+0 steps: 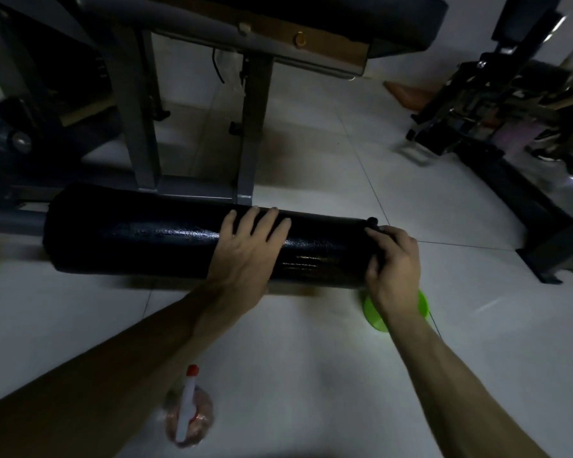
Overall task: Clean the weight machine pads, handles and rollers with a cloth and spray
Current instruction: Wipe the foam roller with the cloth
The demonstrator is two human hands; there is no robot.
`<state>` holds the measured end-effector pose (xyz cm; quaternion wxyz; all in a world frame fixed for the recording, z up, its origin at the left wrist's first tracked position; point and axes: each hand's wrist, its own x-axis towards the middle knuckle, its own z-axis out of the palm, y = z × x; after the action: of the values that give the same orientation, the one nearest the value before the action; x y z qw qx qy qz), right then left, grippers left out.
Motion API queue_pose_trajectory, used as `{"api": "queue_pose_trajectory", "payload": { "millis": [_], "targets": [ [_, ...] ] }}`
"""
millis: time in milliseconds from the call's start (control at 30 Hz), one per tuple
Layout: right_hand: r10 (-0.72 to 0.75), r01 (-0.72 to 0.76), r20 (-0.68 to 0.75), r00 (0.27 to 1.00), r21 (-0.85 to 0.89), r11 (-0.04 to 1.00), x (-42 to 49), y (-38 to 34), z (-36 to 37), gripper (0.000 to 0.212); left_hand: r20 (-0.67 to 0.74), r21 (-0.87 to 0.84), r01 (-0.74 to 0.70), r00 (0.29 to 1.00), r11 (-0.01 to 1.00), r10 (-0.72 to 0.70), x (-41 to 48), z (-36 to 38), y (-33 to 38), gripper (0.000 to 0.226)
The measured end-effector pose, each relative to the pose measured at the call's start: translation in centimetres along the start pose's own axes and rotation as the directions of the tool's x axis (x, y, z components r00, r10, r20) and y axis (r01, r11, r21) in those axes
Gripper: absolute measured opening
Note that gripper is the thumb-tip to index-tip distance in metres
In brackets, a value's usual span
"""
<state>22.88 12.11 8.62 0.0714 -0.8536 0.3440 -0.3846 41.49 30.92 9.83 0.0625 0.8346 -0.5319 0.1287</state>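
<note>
Two hands meet the black padded roller (166,239) at centre. The left hand (245,252) lies flat on top, fingers straight. The right hand (392,269) curls around a dark wad (376,226), possibly cloth, at the roller's three-o'clock end. A spray bottle (187,408) sits at six o'clock, its label too blurred to read, and a green bowl (374,317) at four.

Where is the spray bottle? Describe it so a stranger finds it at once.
Start at the long black roller lying low across the picture. Come toward the viewer over the white floor to the bottom edge: the spray bottle stands there. It is clear with a white sprayer and red tip, unlike the green bowl further right.
</note>
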Motion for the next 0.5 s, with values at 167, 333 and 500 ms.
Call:
{"api": "queue_pose_trajectory", "payload": {
  "millis": [167,333,500],
  "targets": [
    [-0.026,0.026,-0.003,1.000,0.171,0.985,-0.7,-7.2,3.7,0.058,0.053,-0.043,-0.001,0.999,0.999,0.004,1.8,-1.4,-0.4,0.112],
    [-0.257,0.241,0.113,0.960,0.136,0.961,-1.2,-5.9,2.3,0.057,0.048,-0.104,0.002,0.999,0.995,0.003,1.8,-2.0,-0.8,0.112],
    [0.065,-0.064,-0.044,0.997,0.032,0.997,-1.7,0.6,-0.2,0.058,-0.007,-0.115,-0.015,1.000,0.993,0.014,1.4,-1.0,-1.2,0.112]
  ]
}}
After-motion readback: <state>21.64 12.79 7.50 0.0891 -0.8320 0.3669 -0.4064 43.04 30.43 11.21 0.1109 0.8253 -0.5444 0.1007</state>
